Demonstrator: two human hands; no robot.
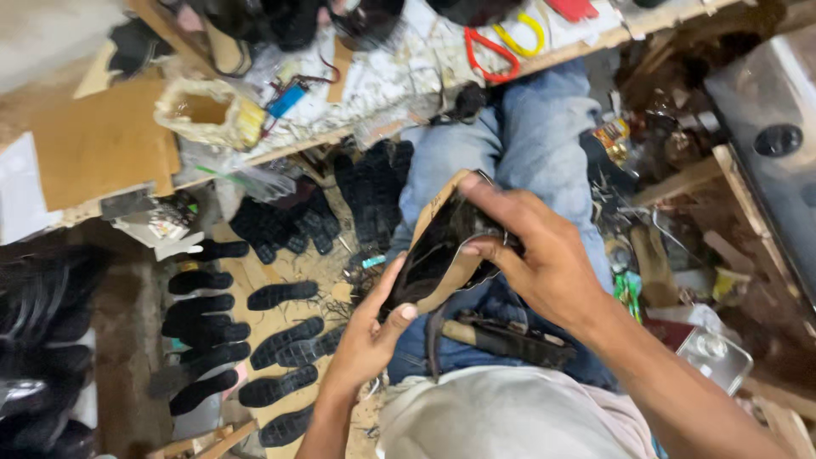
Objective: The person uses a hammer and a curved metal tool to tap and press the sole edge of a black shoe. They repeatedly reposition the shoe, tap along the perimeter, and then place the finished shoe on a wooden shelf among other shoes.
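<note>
Over my lap in blue jeans (518, 136) I hold a shoe upper (438, 246), black leather outside with a tan lining edge. My left hand (370, 331) grips its lower end, thumb pressed on the black surface. My right hand (535, 251) closes over its upper right side, fingers curled on the rim. A dark tool with a wooden handle (501, 338) lies across my thighs below the shoe piece.
Several black shoe soles (280, 340) lie on the floor at left. A cluttered workbench (382, 81) runs across the top with red and yellow scissors (501, 47) and a torn bag (204, 110). Scraps, wood and a metal tin (718, 357) crowd the right.
</note>
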